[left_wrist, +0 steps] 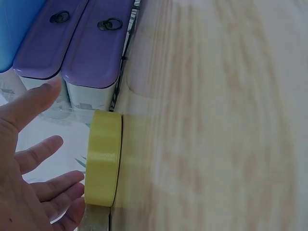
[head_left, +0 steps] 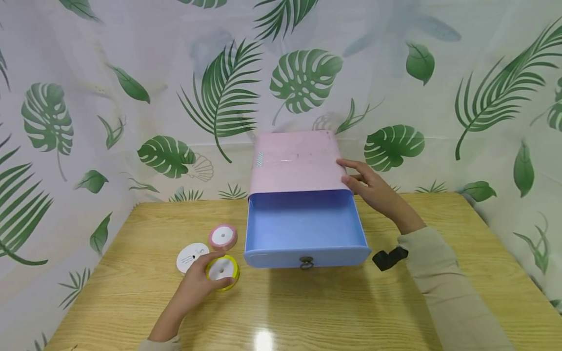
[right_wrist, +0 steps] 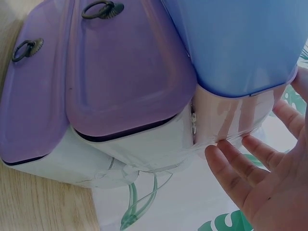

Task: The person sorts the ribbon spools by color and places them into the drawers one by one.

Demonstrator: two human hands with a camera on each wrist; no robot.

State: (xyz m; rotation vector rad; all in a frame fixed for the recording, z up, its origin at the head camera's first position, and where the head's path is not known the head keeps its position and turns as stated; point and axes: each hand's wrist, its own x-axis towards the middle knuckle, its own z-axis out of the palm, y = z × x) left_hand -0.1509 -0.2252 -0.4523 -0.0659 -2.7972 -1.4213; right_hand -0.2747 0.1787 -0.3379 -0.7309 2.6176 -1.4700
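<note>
A yellow ribbon spool (head_left: 237, 273) with a white face lies flat on the wooden table. My left hand (head_left: 197, 282) is spread around it, thumb and fingers apart; in the left wrist view the fingertips reach the yellow rim (left_wrist: 103, 159) without curling round it. At the middle stands a drawer unit with a pink top casing (head_left: 298, 161). Its blue drawer (head_left: 303, 226) is pulled out, and the visible inside holds nothing. My right hand (head_left: 373, 190) rests its extended fingertips against the casing's right side. Purple drawers (right_wrist: 130, 67) sit below the blue one, closed.
A pink ribbon spool (head_left: 223, 236) and a white spool (head_left: 191, 257) lie left of the drawer unit. A small black object (head_left: 390, 258) shows beside the right sleeve. Behind the table (head_left: 153, 219) hangs a leaf-patterned cloth (head_left: 351, 97).
</note>
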